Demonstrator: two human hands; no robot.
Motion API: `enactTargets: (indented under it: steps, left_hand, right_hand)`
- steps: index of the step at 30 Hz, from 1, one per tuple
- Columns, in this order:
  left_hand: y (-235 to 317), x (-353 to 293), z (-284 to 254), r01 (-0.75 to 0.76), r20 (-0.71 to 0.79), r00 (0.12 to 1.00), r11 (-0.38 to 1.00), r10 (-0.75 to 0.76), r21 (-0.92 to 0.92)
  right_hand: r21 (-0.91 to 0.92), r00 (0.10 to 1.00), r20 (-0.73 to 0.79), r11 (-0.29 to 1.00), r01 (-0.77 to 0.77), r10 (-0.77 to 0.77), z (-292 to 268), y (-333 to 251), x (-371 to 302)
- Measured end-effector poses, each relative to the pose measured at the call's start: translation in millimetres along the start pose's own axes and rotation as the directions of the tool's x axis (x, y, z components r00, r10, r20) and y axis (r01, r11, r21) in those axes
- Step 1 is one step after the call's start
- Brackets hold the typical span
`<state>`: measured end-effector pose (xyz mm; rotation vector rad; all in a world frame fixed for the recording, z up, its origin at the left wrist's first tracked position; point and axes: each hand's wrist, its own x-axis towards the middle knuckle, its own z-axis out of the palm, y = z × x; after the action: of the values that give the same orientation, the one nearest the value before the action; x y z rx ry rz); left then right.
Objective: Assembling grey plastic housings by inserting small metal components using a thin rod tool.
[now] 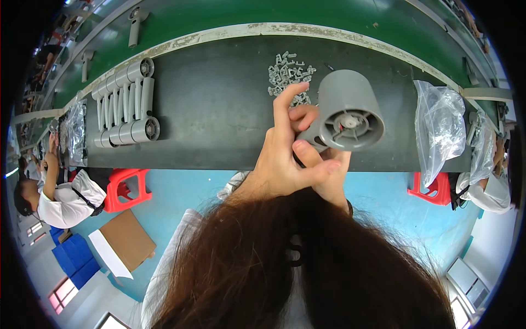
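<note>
A grey hair dryer body (348, 98) is held up over the near edge of the dark mat, its round end with a spoked fan toward me. My right hand (335, 183) is closed around its handle, largely hidden behind the barrel and my other hand. My left hand (279, 156) is at the handle from the left, index finger raised and bent, the other fingers and thumb curled in against it. Whether a small part sits between those fingers is hidden. Beyond my left hand lies a pile of small grey plastic parts (286, 74).
Several similar grey hair dryer bodies (123, 131) lie in a row at left. Clear plastic bags (440, 123) rest on the right, another bag (76, 131) on the far left. A pale rail (263, 29) separates the mat from a green belt (219, 22). Red stools (127, 189) stand below; another person (68, 200) sits left.
</note>
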<state>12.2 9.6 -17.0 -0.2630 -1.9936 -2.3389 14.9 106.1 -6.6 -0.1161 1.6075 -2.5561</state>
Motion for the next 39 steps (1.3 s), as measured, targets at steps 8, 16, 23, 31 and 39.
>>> enactTargets:
  steps: [8, 16, 23, 31, 39]
  left_hand:
    - [26, -10, 6, -0.172, 0.094, 0.98, 0.984, 0.175, -0.044]
    - [40, -12, 9, -0.274, 0.111, 0.958, 0.957, 0.263, 0.092]
    - [32, -13, 10, -0.294, 0.061, 0.955, 0.952, 0.289, 0.085]
    - [35, -16, 9, -0.238, 0.058, 0.971, 0.963, 0.233, 0.126]
    - [31, -18, 11, -0.166, 0.034, 0.986, 0.981, 0.163, 0.103]
  right_hand:
    - [-0.114, 0.994, 0.056, 0.989, 0.097, -0.091, 4, -10, -27]
    - [-0.062, 0.997, 0.021, 0.995, 0.079, -0.078, 8, -8, -33]
    - [-0.017, 0.998, -0.008, 0.997, 0.07, -0.07, 2, -10, -33]
    - [0.032, 0.998, -0.038, 0.998, 0.054, -0.053, 4, -12, -45]
    - [-0.059, 0.99, 0.02, 0.988, 0.14, -0.139, 9, -16, -26]
